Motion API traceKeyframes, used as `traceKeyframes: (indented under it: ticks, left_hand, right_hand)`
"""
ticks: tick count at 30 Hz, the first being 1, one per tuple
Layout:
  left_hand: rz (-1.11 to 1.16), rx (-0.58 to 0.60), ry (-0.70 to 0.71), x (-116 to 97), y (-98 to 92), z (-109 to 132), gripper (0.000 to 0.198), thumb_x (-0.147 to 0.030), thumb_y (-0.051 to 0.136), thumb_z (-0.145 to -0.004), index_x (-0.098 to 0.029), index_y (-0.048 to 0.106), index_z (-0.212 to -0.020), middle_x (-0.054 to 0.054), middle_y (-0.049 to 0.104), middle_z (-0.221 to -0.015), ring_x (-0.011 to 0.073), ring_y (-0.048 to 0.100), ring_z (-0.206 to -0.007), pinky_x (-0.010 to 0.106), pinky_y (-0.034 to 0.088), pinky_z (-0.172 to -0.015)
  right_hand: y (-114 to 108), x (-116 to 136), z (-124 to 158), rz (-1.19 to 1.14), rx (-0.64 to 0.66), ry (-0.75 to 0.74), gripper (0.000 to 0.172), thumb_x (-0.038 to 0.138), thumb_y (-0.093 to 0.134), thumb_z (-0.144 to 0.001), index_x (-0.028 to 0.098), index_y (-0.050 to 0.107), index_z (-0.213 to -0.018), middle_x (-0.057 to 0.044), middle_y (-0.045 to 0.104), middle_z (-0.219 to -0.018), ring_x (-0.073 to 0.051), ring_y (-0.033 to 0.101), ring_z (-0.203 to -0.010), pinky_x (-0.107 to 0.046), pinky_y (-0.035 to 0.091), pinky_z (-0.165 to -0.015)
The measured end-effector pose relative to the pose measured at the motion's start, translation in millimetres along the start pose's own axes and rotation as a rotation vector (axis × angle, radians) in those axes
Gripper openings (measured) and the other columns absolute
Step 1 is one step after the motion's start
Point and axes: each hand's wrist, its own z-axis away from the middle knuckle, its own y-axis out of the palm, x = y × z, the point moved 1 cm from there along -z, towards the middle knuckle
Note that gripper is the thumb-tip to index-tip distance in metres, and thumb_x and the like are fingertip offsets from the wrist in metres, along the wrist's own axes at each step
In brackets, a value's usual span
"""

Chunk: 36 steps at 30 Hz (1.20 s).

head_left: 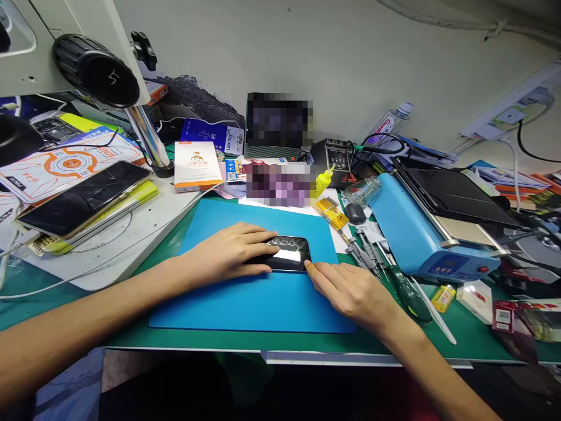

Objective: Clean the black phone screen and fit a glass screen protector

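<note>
A black smartphone [293, 257] lies flat on the blue mat [254, 298], its glossy face up and reflecting light. My left hand [232, 248] spans its left part, with fingers over the far edge and face and the thumb along the near edge, so that end is covered. At the near right corner, my right hand [346, 286] has its fingers curled in, and one fingertip presses against the phone's edge. Whether a small tool sits under those fingers cannot be made out.
Left stands a microscope base [114, 257] bearing another phone [85, 196]. To the right are screwdrivers [368, 254], a green-handled tool [408, 295], a white stick [433, 313] and a blue machine [403, 228]. Behind the mat stand a white box [197, 165] and a yellow bottle [323, 181].
</note>
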Motion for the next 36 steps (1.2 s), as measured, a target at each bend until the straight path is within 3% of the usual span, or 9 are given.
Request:
traceKeyframes:
  ticks: [4,10,20,27,36]
  left_hand:
    - [0.000,0.008,0.009,-0.4,-1.3,-0.5,0.042,-0.045,0.059,-0.103,-0.022,0.067,-0.137,0.012,0.061,-0.151,0.0321,0.060,-0.135,0.049,0.051,-0.112]
    - [0.039,0.012,0.001,-0.7,-2.6,-1.7,0.041,-0.044,0.060,-0.103,-0.024,0.068,-0.137,0.011,0.062,-0.150,0.0317,0.060,-0.134,0.049,0.050,-0.112]
    - [0.027,0.029,0.023,-0.2,-2.3,-2.9,0.041,-0.044,0.059,-0.104,-0.024,0.067,-0.138,0.010,0.063,-0.149,0.0324,0.060,-0.134,0.048,0.050,-0.112]
    - [0.049,0.020,0.004,0.3,-1.7,-1.9,0.041,-0.045,0.059,-0.103,-0.026,0.067,-0.138,0.011,0.062,-0.150,0.0322,0.060,-0.134,0.048,0.049,-0.112]
    - [0.015,0.038,0.017,0.1,-2.7,-2.1,0.042,-0.045,0.057,-0.104,-0.023,0.067,-0.138,0.011,0.061,-0.151,0.0333,0.060,-0.133,0.049,0.050,-0.111]
  right_hand:
    - [2.7,-0.2,2.4,-0.047,-0.032,0.017,0.024,0.005,0.055,-0.101,0.007,0.073,-0.117,-0.010,0.080,-0.093,-0.018,0.069,-0.070,-0.034,0.052,-0.061]
    - [6.7,0.3,8.7,-0.165,-0.045,0.102,0.040,0.007,0.056,-0.101,0.014,0.064,-0.140,-0.010,0.080,-0.106,-0.020,0.075,-0.086,-0.031,0.058,-0.072]
    - [6.7,-0.2,5.8,-0.033,-0.020,0.048,0.033,0.007,0.058,-0.099,0.011,0.067,-0.131,-0.007,0.080,-0.097,-0.016,0.065,-0.065,-0.034,0.049,-0.059]
    - [8.1,-0.6,5.9,-0.116,-0.060,0.075,0.039,0.007,0.059,-0.099,0.014,0.065,-0.138,-0.006,0.080,-0.096,-0.016,0.067,-0.068,-0.032,0.050,-0.060]
    - [10.0,0.6,6.9,-0.047,-0.064,0.055,0.030,0.007,0.059,-0.100,0.010,0.069,-0.128,-0.007,0.081,-0.099,-0.015,0.067,-0.068,-0.033,0.050,-0.062]
